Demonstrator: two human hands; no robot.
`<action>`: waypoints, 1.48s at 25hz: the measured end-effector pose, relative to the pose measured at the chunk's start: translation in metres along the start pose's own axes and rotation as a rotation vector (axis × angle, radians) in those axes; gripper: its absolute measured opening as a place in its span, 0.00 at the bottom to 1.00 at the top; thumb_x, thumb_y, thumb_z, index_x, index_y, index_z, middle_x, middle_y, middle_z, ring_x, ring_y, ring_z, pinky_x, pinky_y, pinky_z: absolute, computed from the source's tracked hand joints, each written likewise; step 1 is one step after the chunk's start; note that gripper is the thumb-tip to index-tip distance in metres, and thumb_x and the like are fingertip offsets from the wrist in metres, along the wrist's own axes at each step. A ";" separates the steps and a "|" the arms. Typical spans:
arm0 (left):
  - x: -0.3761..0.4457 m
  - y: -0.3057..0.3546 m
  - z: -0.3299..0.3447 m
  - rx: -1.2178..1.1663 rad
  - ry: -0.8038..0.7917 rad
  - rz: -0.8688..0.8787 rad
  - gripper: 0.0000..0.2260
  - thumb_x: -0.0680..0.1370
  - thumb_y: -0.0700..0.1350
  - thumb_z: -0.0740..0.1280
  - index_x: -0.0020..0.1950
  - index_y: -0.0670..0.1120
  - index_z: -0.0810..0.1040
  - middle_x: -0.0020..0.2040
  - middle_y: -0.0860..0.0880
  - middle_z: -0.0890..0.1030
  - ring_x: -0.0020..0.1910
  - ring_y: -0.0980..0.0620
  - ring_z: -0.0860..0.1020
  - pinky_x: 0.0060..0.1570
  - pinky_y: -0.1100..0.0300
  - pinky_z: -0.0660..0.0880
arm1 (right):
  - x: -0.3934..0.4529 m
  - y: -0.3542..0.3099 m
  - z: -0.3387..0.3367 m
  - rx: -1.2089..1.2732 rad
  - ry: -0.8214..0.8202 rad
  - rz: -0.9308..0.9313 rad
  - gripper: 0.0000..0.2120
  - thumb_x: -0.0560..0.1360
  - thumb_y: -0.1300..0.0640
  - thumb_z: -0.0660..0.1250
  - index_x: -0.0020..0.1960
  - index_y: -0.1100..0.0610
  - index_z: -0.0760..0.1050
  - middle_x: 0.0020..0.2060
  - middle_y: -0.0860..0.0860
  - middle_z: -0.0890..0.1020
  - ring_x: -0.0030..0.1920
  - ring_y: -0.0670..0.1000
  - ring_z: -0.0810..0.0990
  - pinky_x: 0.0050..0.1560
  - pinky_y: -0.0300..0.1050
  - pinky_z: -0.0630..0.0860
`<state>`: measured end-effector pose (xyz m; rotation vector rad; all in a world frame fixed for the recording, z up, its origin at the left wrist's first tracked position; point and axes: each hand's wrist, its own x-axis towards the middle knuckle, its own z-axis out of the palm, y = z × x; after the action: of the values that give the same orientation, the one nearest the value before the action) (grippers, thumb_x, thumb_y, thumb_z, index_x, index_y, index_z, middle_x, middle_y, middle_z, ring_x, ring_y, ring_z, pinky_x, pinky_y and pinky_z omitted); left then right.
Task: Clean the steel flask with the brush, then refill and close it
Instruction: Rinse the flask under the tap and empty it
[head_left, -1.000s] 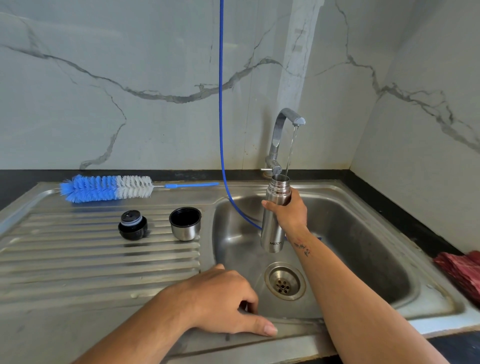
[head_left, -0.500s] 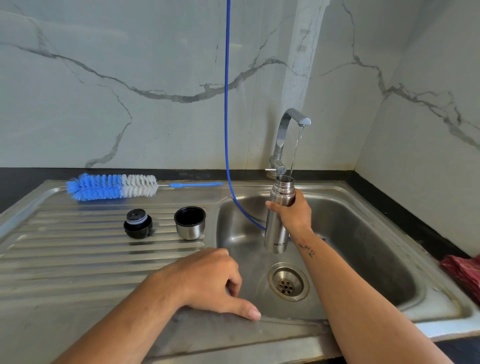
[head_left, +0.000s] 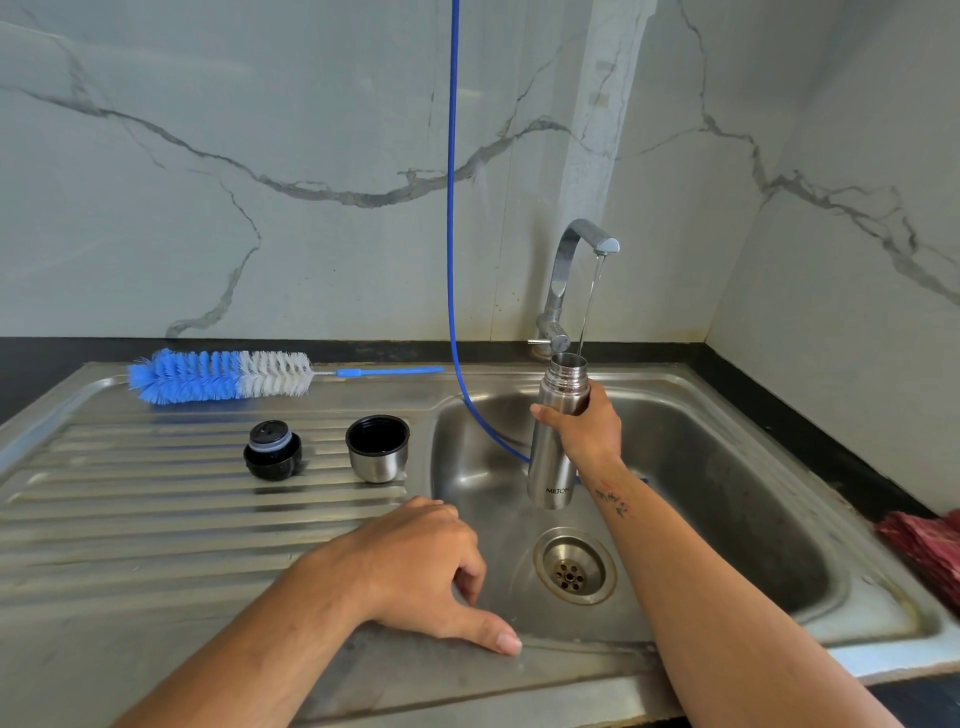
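Nearest, left hand planted on the front rim of the sink, fingers loosely curled over the basin edge, thumb stretched flat along the steel, holding nothing. Just past it, drain at the basin floor. Right of that, right hand reaching in over the basin, fingers wrapped around the upper body of the flask. Flask upright, open-mouthed, held above the basin floor, directly under the tap. Thin stream of water running from the spout down into the flask's neck. Blue hose dropping from above and curling into the basin behind the flask. Over on the ribbed drainboard to the left, black stopper and steel cup standing side by side, a little apart, cup mouth up. Further back on the drainboard, brush lying flat, blue and white bristles to the left, blue handle pointing toward the tap. At the far right edge, red cloth on the dark table. Behind it all, marble wall with grey veins.
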<state>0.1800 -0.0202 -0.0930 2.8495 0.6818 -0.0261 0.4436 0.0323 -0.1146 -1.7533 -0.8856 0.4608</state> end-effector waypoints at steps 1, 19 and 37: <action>0.000 0.000 0.000 0.001 -0.001 -0.002 0.35 0.65 0.82 0.59 0.43 0.51 0.83 0.39 0.58 0.80 0.46 0.59 0.72 0.58 0.61 0.68 | 0.000 0.000 0.000 0.002 0.002 0.001 0.31 0.68 0.52 0.82 0.67 0.50 0.73 0.53 0.44 0.81 0.55 0.49 0.80 0.62 0.53 0.77; 0.001 -0.001 -0.001 -0.030 -0.006 0.009 0.35 0.65 0.82 0.60 0.42 0.51 0.83 0.39 0.57 0.82 0.45 0.58 0.75 0.54 0.63 0.68 | -0.011 -0.010 -0.010 -0.048 0.029 0.006 0.31 0.67 0.50 0.82 0.65 0.51 0.73 0.54 0.46 0.82 0.56 0.51 0.82 0.61 0.54 0.79; 0.001 -0.004 -0.002 -0.045 -0.019 0.008 0.39 0.61 0.86 0.55 0.41 0.53 0.83 0.38 0.58 0.82 0.43 0.58 0.78 0.52 0.54 0.77 | -0.088 -0.053 -0.011 -0.264 -0.058 -0.262 0.26 0.69 0.42 0.78 0.59 0.48 0.69 0.48 0.44 0.81 0.49 0.50 0.83 0.51 0.52 0.82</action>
<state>0.1788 -0.0156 -0.0922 2.8052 0.6592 -0.0363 0.3761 -0.0329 -0.0716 -1.8326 -1.2448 0.2303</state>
